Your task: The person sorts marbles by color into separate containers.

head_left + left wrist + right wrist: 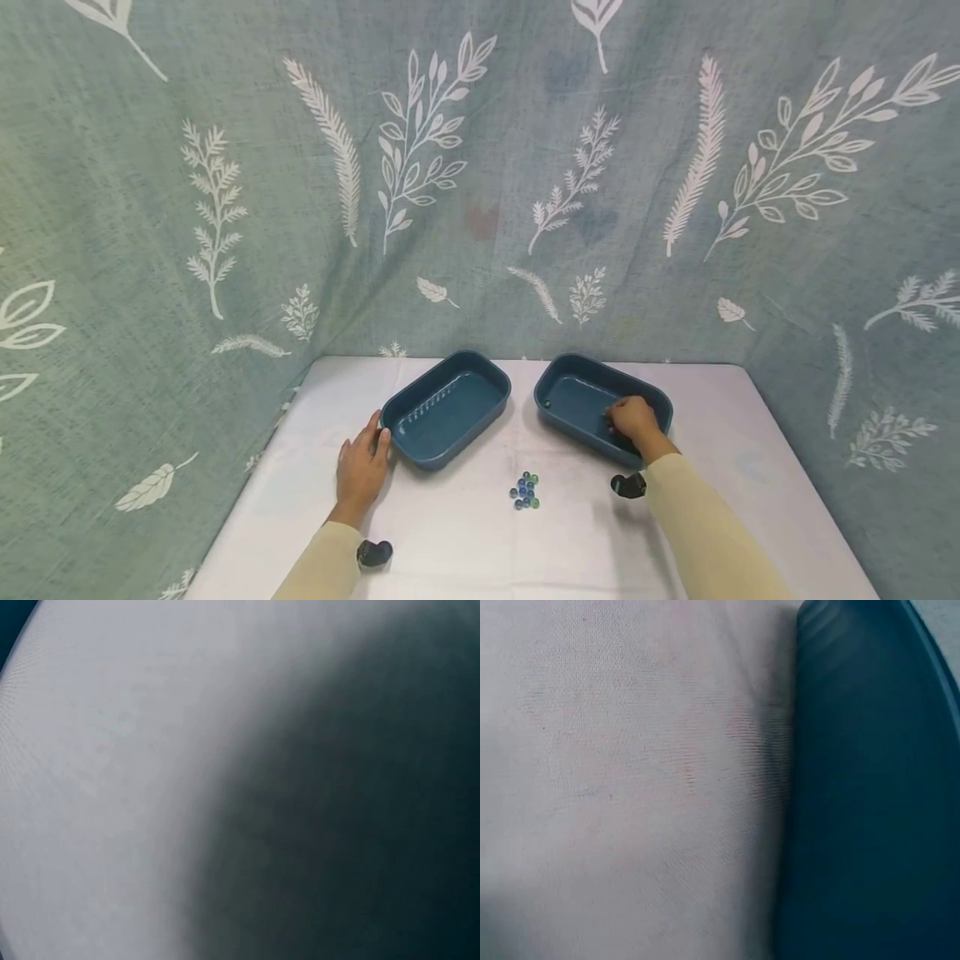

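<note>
Glass marbles (522, 491) on cloth (465, 533), near and left of the closer right hand (636, 420), its fingers curled in the right tray (581, 397) (contents indeterminable); left hand (362, 472), fingers extended, touches the left tray (456, 410).

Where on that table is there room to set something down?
The table is bare right of the right tray and between the left hand and the marbles. Crowded: the right tray, with the right hand in it, and the narrow gap to the left tray.
</note>
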Available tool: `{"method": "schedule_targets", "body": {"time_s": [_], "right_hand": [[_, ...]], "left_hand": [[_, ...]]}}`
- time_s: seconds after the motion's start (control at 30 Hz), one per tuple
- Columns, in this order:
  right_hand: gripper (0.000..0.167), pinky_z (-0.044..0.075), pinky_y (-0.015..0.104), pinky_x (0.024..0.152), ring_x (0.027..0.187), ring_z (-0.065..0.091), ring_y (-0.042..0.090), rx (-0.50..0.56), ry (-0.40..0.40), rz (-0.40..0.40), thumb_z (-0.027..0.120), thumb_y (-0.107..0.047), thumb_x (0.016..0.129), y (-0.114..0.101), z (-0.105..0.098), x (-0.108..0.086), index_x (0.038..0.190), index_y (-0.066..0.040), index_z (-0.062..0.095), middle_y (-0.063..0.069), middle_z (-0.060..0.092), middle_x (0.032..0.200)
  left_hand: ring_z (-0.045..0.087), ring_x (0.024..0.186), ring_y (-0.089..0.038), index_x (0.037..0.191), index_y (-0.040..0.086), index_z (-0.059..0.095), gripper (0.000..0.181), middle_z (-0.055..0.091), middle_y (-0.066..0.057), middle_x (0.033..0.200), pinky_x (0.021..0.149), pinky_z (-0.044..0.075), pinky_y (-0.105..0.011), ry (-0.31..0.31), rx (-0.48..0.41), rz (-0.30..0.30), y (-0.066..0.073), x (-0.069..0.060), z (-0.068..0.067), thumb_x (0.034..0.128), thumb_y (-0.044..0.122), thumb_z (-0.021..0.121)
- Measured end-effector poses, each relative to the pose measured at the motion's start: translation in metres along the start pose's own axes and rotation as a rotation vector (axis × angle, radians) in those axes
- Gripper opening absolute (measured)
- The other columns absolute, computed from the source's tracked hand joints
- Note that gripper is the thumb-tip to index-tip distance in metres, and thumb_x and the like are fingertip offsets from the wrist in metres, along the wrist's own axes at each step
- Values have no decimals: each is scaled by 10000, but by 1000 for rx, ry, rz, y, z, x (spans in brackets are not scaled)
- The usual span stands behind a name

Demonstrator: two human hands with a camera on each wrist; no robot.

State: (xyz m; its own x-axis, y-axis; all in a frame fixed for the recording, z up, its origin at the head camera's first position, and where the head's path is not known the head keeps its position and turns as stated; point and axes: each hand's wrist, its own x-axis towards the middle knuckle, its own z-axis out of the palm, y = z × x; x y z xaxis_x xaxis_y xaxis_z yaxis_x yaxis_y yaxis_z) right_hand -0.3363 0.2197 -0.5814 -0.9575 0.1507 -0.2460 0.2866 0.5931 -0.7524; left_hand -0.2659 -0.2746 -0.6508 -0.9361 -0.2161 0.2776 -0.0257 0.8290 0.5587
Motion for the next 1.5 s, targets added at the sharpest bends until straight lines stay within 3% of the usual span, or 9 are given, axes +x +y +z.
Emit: {"method": "schedule_targets", "body": {"time_s": [0.43,0.8,1.2,1.5], "right_hand": [[215,525,309,605,712,640,160,106,10,-86,584,-164,971,-14,-7,-41,1043,12,684,90,678,914],[205,514,329,609,679,627,152,74,75,-184,596,-192,975,-16,-2,-72,1025,-17,689,26,673,827],[124,522,289,577,648,606,181,213,19,-133,651,-126,930,-17,27,-99,966,-14,691,69,673,808],[103,529,293,578,624,586,181,308,-39,-107,647,-94,928,-3,54,-108,932,4,676,52,660,766]], "left_hand": [[403,1334,-374,1531,181,325,596,488,-172,1425,1156,84,-566,-1,-8,-5,1,2,0,1039,517,290],[411,1332,-362,1534,197,321,599,506,-166,1410,1158,88,-561,-9,-6,-6,-2,1,1,1036,528,291],[409,1334,-364,1533,184,321,612,493,-168,1421,1162,88,-550,-23,-9,-13,2,1,-3,1033,536,288],[400,1340,-361,1534,163,316,618,481,-171,1431,1163,76,-551,-29,-2,-20,7,0,-5,1037,529,277]]}}
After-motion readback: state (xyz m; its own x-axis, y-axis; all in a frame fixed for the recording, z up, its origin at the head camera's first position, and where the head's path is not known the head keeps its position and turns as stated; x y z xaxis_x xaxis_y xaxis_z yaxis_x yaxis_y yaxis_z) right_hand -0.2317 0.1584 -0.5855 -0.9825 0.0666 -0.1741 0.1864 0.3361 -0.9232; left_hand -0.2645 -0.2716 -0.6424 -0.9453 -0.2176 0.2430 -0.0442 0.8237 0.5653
